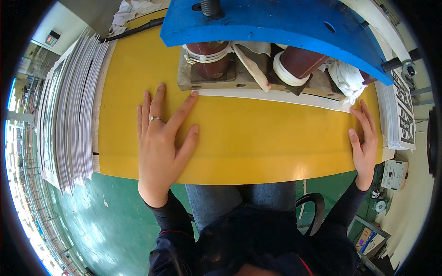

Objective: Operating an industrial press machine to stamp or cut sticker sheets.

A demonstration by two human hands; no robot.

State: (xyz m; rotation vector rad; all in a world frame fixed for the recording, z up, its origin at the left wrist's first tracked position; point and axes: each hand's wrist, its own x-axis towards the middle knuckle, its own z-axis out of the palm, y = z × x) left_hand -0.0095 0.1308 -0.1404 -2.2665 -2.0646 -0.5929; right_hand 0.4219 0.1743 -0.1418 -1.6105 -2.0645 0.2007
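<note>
the white sheet (276,97) stretches between the left hand (159,142) and right hand (365,147), its ends at their index fingertips; both hands' fingers are extended, released.

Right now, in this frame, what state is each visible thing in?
White sheet: near strip showing along the metal base
Left hand: open, fingers spread, index fingertip at the sheet's left end
Right hand: open, fingers slightly bent, by the sheet's right end
Blue plate: raised above the base
White cloth: bunched
Left paper pile: stacked
Right paper pile: stacked
</note>
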